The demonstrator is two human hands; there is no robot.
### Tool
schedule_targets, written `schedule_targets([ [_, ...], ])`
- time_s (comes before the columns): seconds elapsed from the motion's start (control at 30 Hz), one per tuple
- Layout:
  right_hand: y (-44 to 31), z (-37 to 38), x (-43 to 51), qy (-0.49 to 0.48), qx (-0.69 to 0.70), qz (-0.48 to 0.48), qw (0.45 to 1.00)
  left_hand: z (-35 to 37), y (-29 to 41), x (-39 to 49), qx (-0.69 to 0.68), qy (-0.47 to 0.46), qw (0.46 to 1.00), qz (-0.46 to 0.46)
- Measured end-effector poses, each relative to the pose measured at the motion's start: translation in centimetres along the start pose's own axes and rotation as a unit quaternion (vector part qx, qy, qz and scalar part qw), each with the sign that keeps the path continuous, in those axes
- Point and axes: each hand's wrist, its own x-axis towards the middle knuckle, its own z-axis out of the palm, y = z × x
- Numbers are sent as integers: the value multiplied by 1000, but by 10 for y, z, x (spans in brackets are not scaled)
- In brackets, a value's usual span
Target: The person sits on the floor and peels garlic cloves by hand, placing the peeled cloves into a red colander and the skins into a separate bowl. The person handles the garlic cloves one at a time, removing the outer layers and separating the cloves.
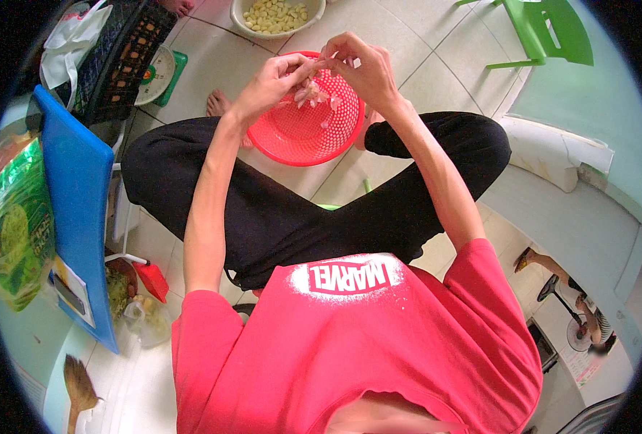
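Both my hands meet over the upper part of a red plastic colander [299, 146], which stands on the tiled floor between my feet. My left hand [277, 81] has its thumb and index finger pinched together at the fingertips of my right hand [361, 68]. Something small and pinkish, perhaps a garlic clove or its skin, lies between the fingers, too small to tell. Pinkish, papery peels [311, 95] show just under the hands at the colander. Beyond it stands a pale bowl [235, 19] with many peeled garlic cloves [274, 15].
A green plastic chair [565, 32] stands at the upper right. To the left are a black plastic crate [128, 70], a green dial scale [175, 76] and a blue table [76, 179]. Another person's foot [178, 5] shows at the top; a person [592, 320] is at the far right.
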Motion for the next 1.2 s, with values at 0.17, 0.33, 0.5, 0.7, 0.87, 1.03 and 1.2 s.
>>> schedule_targets([
  [0.17,6,1,-1,-19,-13,-22,1000,-3,-3,-1,-6,-3,1000,-13],
  [0.33,13,3,0,-36,-8,-37,999,-1,-6,-3,-21,16,1000,-11],
  [0.5,15,4,0,-17,-8,-38,999,0,-6,0,-39,36,998,-31],
  [0.7,9,3,0,-4,-35,-74,997,6,-4,0,-86,48,995,-17],
  [0.87,3,1,-1,0,-28,-103,994,6,-1,-1,-94,33,995,-6],
  [1.03,1,2,0,2,-45,-117,992,7,-1,-1,-120,22,993,9],
  [1.2,1,2,2,8,-35,-100,994,4,-3,3,-130,32,991,21],
])
